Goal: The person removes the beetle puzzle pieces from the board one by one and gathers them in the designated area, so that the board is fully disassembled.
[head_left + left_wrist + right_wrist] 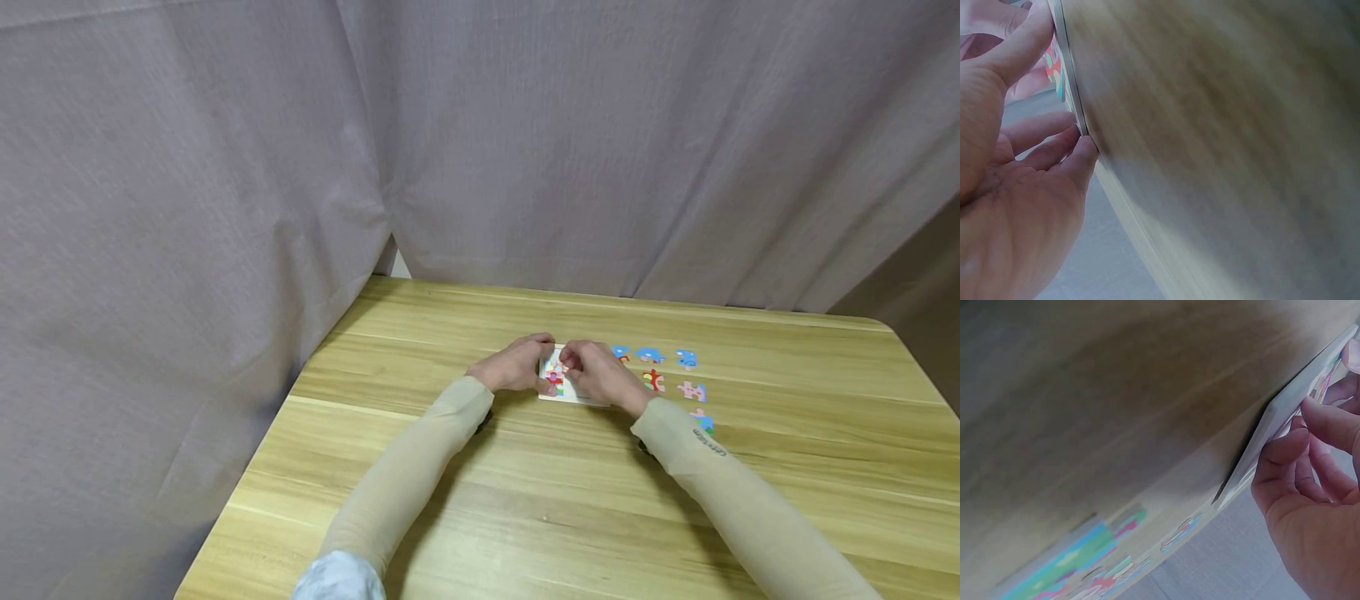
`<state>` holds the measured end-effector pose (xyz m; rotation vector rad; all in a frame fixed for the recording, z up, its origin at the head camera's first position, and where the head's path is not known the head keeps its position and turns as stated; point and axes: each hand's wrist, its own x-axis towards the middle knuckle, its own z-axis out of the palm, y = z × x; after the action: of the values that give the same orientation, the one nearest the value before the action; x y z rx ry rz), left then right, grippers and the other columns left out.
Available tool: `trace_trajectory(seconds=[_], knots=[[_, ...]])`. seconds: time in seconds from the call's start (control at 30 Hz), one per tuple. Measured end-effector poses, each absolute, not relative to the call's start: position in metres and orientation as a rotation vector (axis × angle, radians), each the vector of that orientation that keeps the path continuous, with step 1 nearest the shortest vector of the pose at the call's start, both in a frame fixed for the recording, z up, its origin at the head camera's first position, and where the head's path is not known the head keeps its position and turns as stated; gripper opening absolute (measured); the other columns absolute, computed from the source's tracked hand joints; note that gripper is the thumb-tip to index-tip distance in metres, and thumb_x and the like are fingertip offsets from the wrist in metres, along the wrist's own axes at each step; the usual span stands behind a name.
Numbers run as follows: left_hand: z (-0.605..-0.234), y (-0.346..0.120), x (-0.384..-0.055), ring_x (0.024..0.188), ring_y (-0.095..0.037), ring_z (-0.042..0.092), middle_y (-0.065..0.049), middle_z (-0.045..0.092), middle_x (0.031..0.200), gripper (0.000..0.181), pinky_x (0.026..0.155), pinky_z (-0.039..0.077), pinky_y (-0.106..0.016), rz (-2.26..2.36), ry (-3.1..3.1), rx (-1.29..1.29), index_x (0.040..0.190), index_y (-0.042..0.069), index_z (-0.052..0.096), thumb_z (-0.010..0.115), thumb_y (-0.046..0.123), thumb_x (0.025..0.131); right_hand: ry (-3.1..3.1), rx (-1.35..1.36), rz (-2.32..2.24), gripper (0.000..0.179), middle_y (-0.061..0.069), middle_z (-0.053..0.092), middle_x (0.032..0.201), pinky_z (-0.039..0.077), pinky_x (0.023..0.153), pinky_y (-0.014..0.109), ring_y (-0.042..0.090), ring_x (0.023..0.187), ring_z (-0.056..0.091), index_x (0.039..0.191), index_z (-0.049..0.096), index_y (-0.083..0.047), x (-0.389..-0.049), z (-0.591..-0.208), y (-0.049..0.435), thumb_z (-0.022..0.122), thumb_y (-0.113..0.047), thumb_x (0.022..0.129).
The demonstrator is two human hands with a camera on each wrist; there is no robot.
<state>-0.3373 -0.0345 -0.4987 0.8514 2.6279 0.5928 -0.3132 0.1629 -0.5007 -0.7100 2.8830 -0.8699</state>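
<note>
A white puzzle board lies on the table, with several coloured puzzle pieces set along its left side. At that side my left hand holds the board, thumb at the near edge and fingers at the far edge. In the left wrist view, fingertips press against the board's rim. My right hand reaches over the board from the right, fingers curled. Its thumb and fingertips pinch a puzzle piece close over the laid ones, mostly hidden by the fingers.
Loose puzzle pieces lie right of the board: a blue one, a red one, a pink and blue one, and one partly behind the right forearm. A grey curtain hangs behind the wooden table.
</note>
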Motion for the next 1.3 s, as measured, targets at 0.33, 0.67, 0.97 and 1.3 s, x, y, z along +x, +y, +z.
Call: trace_trajectory(seconds=[0.33,0.67,0.97,1.3], knots=[[-0.4974,-0.0344,-0.3362,0.168,-0.024,0.033,-0.008,0.04,0.177,0.051,0.14,0.027,-0.035,0.587,2.639,0.842,0.134,0.008,0.068,0.087,0.033,0.094,2.892,-0.628,-0.894,0.007,0.012,0.076,0.089,0.057,0.075,0.029,0.017,0.082,0.069,0.1,0.076,0.003,-0.3145,-0.5022,0.1637,0.072,0.004,0.095],[-0.4977,-0.035,-0.3361,0.166,-0.024,0.037,-0.007,0.041,0.176,0.036,0.138,0.032,-0.035,0.602,2.628,0.836,0.1,0.01,0.059,0.087,0.033,0.094,2.905,-0.612,-0.904,0.009,0.01,0.077,0.085,0.053,0.072,0.025,0.015,0.079,0.067,0.094,0.079,0.002,-0.3134,-0.502,0.1638,0.071,0.005,0.095],[-0.4975,-0.0338,-0.3358,0.169,-0.024,0.031,-0.006,0.034,0.18,0.049,0.14,0.027,-0.036,0.599,2.618,0.79,0.131,0.006,0.067,0.087,0.033,0.095,2.904,-0.613,-0.946,0.007,0.011,0.077,0.085,0.051,0.071,0.023,0.015,0.079,0.066,0.096,0.078,0.003,-0.3119,-0.5028,0.164,0.071,0.005,0.094],[-0.4975,-0.0324,-0.3356,0.168,-0.025,0.033,-0.006,0.036,0.179,0.074,0.14,0.028,-0.036,0.573,2.638,0.787,0.156,0.008,0.058,0.088,0.034,0.094,2.909,-0.578,-0.971,0.008,0.014,0.079,0.089,0.054,0.072,0.024,0.018,0.081,0.068,0.099,0.079,0.004,-0.3098,-0.4987,0.168,0.071,0.004,0.096]])
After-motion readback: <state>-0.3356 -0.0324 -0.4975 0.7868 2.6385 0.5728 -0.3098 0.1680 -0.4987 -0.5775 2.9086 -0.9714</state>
